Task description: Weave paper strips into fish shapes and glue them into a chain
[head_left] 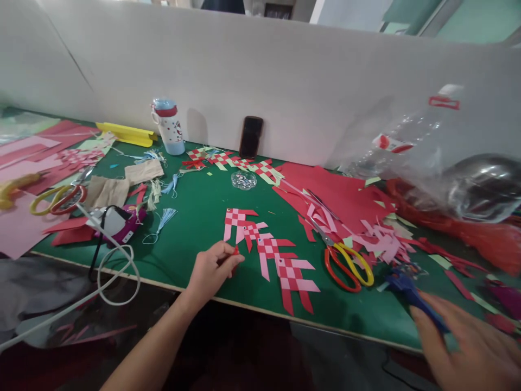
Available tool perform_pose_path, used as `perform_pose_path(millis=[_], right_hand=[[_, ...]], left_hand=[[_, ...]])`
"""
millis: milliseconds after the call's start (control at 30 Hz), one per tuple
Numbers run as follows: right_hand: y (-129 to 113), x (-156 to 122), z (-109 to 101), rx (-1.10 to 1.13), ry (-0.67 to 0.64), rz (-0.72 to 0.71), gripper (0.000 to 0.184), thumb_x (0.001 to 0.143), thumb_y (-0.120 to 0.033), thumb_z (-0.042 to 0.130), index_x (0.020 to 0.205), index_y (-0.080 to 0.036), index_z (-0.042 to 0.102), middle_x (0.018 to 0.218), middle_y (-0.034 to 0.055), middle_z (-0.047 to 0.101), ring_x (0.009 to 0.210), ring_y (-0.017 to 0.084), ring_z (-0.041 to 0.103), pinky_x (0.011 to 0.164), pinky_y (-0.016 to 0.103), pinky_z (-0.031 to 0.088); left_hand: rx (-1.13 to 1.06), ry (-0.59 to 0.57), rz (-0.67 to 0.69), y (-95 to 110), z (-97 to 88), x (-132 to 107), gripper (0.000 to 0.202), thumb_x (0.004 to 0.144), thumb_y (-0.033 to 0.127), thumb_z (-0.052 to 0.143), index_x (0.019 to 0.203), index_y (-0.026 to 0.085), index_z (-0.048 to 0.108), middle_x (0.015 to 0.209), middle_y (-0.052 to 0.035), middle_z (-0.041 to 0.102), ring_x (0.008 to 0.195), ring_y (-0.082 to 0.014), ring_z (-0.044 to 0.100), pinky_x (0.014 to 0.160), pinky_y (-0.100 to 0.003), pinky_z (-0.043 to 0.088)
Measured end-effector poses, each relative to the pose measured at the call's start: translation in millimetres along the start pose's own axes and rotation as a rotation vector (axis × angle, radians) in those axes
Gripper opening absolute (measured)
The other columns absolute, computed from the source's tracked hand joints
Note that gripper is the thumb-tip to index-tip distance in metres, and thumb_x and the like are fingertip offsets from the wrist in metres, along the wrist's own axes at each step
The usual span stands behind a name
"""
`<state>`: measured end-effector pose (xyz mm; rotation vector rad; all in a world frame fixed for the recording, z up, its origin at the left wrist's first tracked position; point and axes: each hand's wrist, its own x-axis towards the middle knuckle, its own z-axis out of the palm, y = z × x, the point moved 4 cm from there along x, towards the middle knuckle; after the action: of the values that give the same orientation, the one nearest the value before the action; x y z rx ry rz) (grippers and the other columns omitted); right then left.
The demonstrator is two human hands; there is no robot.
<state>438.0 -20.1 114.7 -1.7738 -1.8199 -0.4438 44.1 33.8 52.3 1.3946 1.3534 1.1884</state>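
My left hand (215, 266) is closed in a pinch at the table's front edge, with a small red piece (236, 251) showing at its fingertips. Right of it lies a row of woven pink-and-red paper fish (290, 271), each with a small eye. My right hand (468, 339), partly blurred, has its fingers round the handle of a blue tool (415, 298) at the lower right. What kind of tool it is cannot be made out. Scissors with red and yellow handles (349, 266) lie between the fish and that tool.
Red paper and pink scraps (382, 239) spread at the right, before a plastic bottle (415, 127). A clear dish of small eyes (244, 180), a phone (251, 136) and a flask (169, 127) stand farther back. Tassels (165, 220), a white cable (134, 269) and more scissors (61, 200) are left.
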Motion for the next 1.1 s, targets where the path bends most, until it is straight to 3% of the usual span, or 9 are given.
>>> perform_pose_path(millis=[100,167,233,333,467,567,833,1100], right_hand=[[-83.1,2.0,5.4,0.236,-0.016,-0.204,0.021,0.091,-0.035,0.054,0.107,-0.026,0.064,0.1,0.0077,0.069,0.094,0.025,0.065,0.089,0.042,0.049],[-129.4,4.8,17.2,0.438,-0.09,-0.217,0.017,0.092,-0.028,0.054,0.106,-0.025,0.064,0.1,0.0051,0.069,0.095,0.02,0.064,0.085,0.035,0.051],[-162.6,8.0,32.2,0.596,-0.205,-0.146,0.017,0.092,-0.027,0.054,0.106,-0.025,0.065,0.102,0.0044,0.069,0.095,0.018,0.064,0.083,0.031,0.052],[-191.6,9.9,50.6,0.773,-0.366,-0.041,0.019,0.091,-0.033,0.057,0.104,-0.023,0.067,0.103,0.005,0.069,0.086,0.017,0.065,0.073,0.028,0.053],[-207.3,8.5,60.7,0.919,-0.472,0.052,0.014,0.088,-0.033,0.06,0.095,-0.023,0.068,0.096,0.0034,0.069,0.082,0.016,0.063,0.072,0.026,0.051],[-210.7,6.9,64.1,1.047,-0.511,0.137,0.012,0.089,-0.032,0.059,0.087,-0.023,0.067,0.09,0.0022,0.069,0.083,0.016,0.062,0.074,0.026,0.049],[-204.9,1.2,84.5,1.359,-0.676,0.435,0.024,0.09,-0.043,0.058,0.084,-0.021,0.067,0.076,0.0001,0.063,0.071,0.013,0.053,0.067,0.024,0.044],[-206.0,3.3,81.4,1.336,-0.721,0.409,0.027,0.087,-0.046,0.06,0.086,-0.02,0.067,0.079,0.0017,0.064,0.073,0.015,0.055,0.069,0.026,0.045]], left_hand=[[0.063,-0.03,0.062,8.0,16.2,-12.1,0.02,0.084,0.029,0.064,0.069,0.019,0.055,0.053,0.0068,0.059,0.043,-0.0058,0.052,0.046,-0.015,0.038],[0.139,-0.023,0.144,13.9,23.5,-18.6,0.019,0.084,0.027,0.063,0.07,0.019,0.055,0.056,0.006,0.061,0.046,-0.0061,0.054,0.047,-0.015,0.038],[0.238,0.012,0.247,20.0,26.4,-23.4,0.016,0.084,0.024,0.064,0.071,0.019,0.057,0.059,0.005,0.064,0.049,-0.0064,0.056,0.049,-0.015,0.038],[0.358,0.068,0.41,28.4,26.7,-28.6,0.012,0.085,0.02,0.061,0.073,0.018,0.059,0.063,0.0036,0.066,0.051,-0.007,0.057,0.051,-0.016,0.037],[0.475,0.078,0.565,35.7,27.7,-33.4,0.015,0.086,0.015,0.054,0.072,0.018,0.059,0.058,0.003,0.061,0.049,-0.0083,0.055,0.051,-0.019,0.034],[0.485,0.078,0.564,38.1,27.7,-34.6,0.016,0.086,0.014,0.054,0.071,0.017,0.059,0.058,0.0028,0.061,0.049,-0.0083,0.054,0.051,-0.02,0.034],[0.203,-0.011,0.295,38.2,26.8,-32.9,0.01,0.084,0.019,0.062,0.075,0.018,0.066,0.064,0.0029,0.068,0.053,-0.0063,0.057,0.052,-0.014,0.039],[0.113,-0.074,0.119,32.4,28.4,-32.4,0.014,0.083,0.023,0.061,0.072,0.017,0.066,0.064,0.0021,0.067,0.054,-0.0073,0.056,0.053,-0.016,0.039]])
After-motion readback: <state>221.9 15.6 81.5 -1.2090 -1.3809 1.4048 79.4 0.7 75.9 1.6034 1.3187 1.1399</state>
